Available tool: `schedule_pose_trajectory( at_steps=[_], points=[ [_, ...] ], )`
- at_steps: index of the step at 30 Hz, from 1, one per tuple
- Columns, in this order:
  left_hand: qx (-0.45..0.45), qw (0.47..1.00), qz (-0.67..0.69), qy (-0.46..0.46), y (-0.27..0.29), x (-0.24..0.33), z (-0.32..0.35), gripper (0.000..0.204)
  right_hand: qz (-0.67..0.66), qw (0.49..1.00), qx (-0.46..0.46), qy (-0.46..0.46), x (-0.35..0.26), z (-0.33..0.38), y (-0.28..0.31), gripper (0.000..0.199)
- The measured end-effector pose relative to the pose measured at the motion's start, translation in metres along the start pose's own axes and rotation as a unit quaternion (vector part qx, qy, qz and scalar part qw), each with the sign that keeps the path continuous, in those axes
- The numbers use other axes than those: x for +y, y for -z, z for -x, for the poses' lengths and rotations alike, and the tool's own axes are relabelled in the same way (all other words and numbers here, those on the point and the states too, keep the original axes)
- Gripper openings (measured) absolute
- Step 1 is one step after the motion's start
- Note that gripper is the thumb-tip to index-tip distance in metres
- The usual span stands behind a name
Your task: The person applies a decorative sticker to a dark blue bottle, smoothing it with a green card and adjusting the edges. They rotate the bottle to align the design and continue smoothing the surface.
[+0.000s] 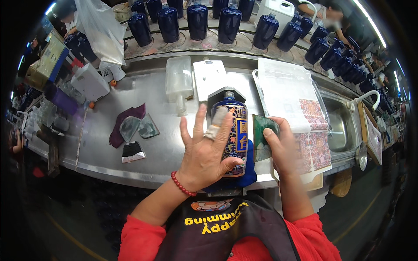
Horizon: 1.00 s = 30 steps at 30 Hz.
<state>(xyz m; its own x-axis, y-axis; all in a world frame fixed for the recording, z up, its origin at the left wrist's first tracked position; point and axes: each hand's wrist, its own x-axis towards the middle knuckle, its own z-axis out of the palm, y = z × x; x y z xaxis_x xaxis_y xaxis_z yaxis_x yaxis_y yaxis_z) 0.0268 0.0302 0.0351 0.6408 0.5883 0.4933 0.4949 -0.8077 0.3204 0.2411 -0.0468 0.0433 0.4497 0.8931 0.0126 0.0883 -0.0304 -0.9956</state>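
A dark blue bottle (238,162) covered with a colourful floral pattern and a blue-and-gold panel lies at the middle of the metal bench, neck pointing away from me, on a dark holder with blue cloth under it. Over its left side, my left hand (203,150) has its fingers spread; one finger is wrapped in whitish material. Its thumb reaches across the lower part of the bottle; whether it presses there I cannot tell. My right hand (281,141) grips a flat green scraper (260,138) between thumb and fingers, just right of the bottle.
Patterned decal sheets (313,152) lie under white paper on the right, before a sink (342,124). Left are a purple cloth (118,132) and several scraper pieces (149,127). A clear plastic bottle (178,80) lies behind. Blue bottles (198,21) line a conveyor; other people work beyond.
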Motion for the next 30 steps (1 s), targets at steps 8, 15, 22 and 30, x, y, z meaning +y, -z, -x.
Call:
schedule_pose_trajectory(
  at_steps=[8,15,22,30],
  points=[
    [-0.009,0.998,0.055,-0.038,-0.002,-0.020,-0.026,0.086,0.024,0.999,0.011,0.023,0.006,-0.003,0.008,0.027],
    [-0.023,0.991,-0.027,-0.127,0.006,-0.027,-0.050,0.074,0.024,0.999,0.000,0.034,0.014,-0.004,0.014,0.026],
    [-0.057,0.985,-0.067,-0.146,0.018,-0.027,-0.066,0.069,0.033,0.997,0.000,0.064,0.015,-0.013,0.016,0.024],
    [0.018,0.996,-0.021,-0.084,0.020,0.023,0.030,0.059,0.326,0.790,-0.252,0.454,-0.031,-0.043,0.011,0.036]
  ],
)
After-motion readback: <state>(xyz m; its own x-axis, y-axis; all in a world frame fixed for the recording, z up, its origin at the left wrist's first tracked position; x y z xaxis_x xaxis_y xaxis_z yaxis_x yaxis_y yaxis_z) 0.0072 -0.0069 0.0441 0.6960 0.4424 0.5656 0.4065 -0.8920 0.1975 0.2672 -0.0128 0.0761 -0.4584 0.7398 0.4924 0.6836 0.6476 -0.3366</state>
